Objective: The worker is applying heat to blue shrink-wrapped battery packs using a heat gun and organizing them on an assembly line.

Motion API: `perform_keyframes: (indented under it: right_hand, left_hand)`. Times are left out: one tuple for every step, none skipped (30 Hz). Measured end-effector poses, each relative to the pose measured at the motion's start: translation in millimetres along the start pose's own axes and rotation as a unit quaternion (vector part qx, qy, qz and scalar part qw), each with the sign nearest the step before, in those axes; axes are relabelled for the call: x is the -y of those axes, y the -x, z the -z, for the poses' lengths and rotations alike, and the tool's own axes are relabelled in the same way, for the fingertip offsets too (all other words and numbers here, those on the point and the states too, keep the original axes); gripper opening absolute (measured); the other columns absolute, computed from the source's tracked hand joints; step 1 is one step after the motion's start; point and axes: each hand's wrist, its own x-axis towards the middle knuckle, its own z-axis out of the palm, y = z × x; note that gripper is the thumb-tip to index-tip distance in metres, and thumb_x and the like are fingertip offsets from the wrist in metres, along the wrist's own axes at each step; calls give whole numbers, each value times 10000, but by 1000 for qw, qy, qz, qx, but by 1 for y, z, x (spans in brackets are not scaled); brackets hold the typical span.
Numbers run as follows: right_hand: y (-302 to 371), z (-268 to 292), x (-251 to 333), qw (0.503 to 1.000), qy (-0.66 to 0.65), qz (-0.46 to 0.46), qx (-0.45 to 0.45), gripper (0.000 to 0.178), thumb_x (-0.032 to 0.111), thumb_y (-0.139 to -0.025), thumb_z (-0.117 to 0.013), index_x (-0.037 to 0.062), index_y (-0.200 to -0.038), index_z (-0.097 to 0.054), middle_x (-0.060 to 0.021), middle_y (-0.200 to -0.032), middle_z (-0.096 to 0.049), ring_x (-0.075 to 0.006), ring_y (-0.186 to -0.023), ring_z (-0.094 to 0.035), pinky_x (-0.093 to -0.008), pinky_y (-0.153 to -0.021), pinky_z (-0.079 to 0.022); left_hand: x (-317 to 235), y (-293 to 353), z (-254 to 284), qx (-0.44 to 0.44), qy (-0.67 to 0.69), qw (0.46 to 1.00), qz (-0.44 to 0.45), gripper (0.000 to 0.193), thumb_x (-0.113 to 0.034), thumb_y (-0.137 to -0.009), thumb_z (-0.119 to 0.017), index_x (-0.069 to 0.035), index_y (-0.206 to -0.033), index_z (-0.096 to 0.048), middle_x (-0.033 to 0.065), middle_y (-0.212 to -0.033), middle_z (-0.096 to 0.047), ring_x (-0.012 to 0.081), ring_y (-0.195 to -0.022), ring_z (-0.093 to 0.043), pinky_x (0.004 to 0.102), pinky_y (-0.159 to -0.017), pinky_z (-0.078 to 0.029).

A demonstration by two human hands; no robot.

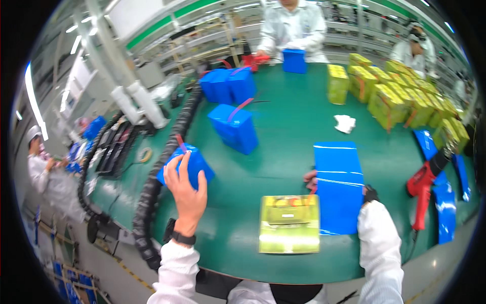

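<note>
My left hand reaches over a blue-wrapped block with a red tab at the left of the green table. Its fingers are apart, with the fingertips at the block's top. My right hand holds a flat blue plastic sleeve. The sleeve hides most of that hand; fingertips show past its left edge, beside a bit of red wire. Left of the sleeve, a yellow-green pack lies flat, with red and dark wires across its upper part.
More blue-wrapped blocks stand farther back. Rows of yellow-green packs fill the far right. A red heat gun lies at right beside blue sleeves. A black ribbed hose runs along the left. Across the table, a person handles a blue block.
</note>
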Motion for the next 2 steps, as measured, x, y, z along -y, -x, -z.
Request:
perform_keyframes:
  right_hand:
    - [-2, 4, 0, 1000, -8, -3, 28, 496, 252, -998, -722, -12, -1398, -597, -126, -1279, -691, -186, -1139, -682, -347, -974, -572]
    - [-3, 18, -2, 999, -11, -7, 46, 500, 247, -992, -728, 16, -1415, -596, -124, -1331, -679, -192, -1159, -672, -370, -980, -573]
  left_hand:
    - [-9, 4, -2, 66, 91, 994, -3, 639, -199, -905, -742, -55, -1485, -516, 160, -1484, -464, 394, -1395, -385, 535, -1194, -256]
    - [-19, 10, -12, 131, 191, 973, -10, 626, -202, -915, -740, -72, -1487, -522, 146, -1506, -455, 384, -1408, -374, 527, -1197, -261]
